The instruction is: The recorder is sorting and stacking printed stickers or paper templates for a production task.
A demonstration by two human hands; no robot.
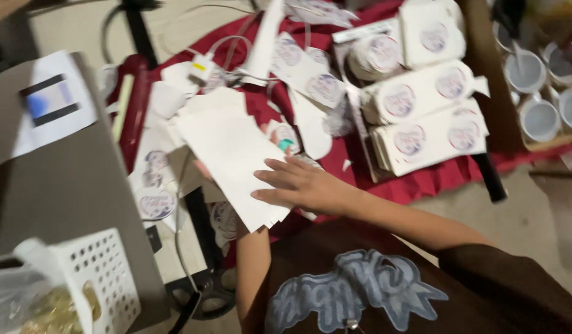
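Here your right hand [301, 184] lies flat, fingers spread, on a flat white cardboard sheet [233, 158] whose near edge is cut into small tabs. The sheet is plain and unprinted on the side you see, tilted over the red cloth [422, 182] in front of your chest. Your left hand [207, 173] is under the sheet, mostly hidden, with only fingertips showing at its left edge, so you cannot tell how it grips. Beyond it, folded white boxes with round printed stickers [431, 133] lie stacked on the cloth. White mugs [539, 117] stand at the far right, and a white perforated plastic basket [106, 275] sits near left.
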